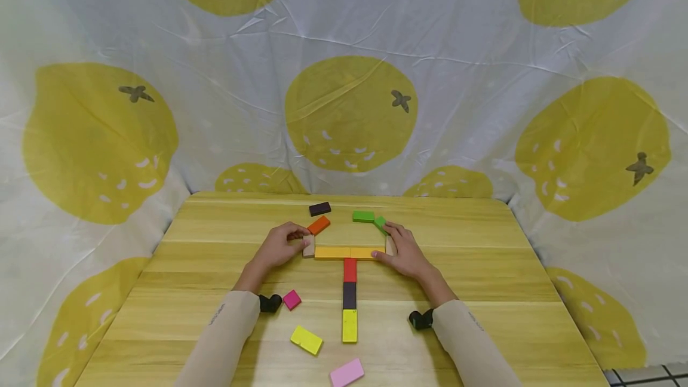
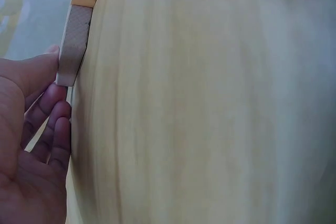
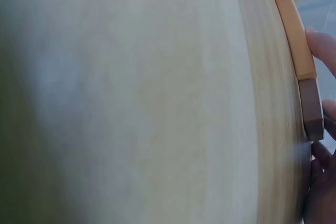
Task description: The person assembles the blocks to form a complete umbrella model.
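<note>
Near the table's far side, my left hand pinches a plain wooden block at the left end of a row. In the left wrist view its thumb and fingertips are at that block's end. Two yellow-orange blocks lie end to end between it and another wooden block on the right. My right hand spans that right block, thumb on the row's right end, fingertips by a tilted green block. Another green block meets this one. An orange block slants beside my left fingertips.
A line of red, dark and yellow blocks runs from the row toward me. Loose lie a dark block, a magenta block, a yellow block and a pink block. A lemon-print cloth hangs behind the table.
</note>
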Demonstrator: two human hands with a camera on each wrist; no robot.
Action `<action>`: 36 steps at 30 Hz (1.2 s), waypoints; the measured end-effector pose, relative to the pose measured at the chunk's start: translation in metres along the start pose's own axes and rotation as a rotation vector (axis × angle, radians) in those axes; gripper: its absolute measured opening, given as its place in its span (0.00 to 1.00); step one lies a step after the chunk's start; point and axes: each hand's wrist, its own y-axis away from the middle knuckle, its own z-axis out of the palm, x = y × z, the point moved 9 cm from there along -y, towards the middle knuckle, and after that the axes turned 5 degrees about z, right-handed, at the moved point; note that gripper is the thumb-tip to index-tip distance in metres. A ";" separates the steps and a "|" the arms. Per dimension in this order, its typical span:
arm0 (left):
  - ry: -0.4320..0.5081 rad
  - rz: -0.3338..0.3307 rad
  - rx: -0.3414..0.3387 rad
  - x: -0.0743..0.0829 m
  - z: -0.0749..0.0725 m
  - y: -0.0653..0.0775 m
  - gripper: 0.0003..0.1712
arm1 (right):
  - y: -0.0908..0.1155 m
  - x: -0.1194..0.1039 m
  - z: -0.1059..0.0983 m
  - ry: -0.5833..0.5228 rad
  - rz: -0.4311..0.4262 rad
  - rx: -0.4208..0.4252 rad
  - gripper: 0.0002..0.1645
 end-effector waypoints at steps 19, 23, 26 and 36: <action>-0.097 0.088 -0.043 0.009 0.006 -0.005 0.25 | -0.001 0.001 0.001 0.007 0.006 0.007 0.54; -0.149 0.098 -0.076 0.010 0.009 -0.004 0.24 | -0.001 0.002 0.002 0.015 -0.001 0.013 0.53; -0.166 0.099 -0.075 0.011 0.009 -0.004 0.24 | -0.002 0.003 0.003 0.018 -0.006 0.017 0.53; -0.137 0.022 -0.045 0.018 0.005 -0.018 0.23 | -0.001 0.001 0.002 0.016 0.005 0.005 0.53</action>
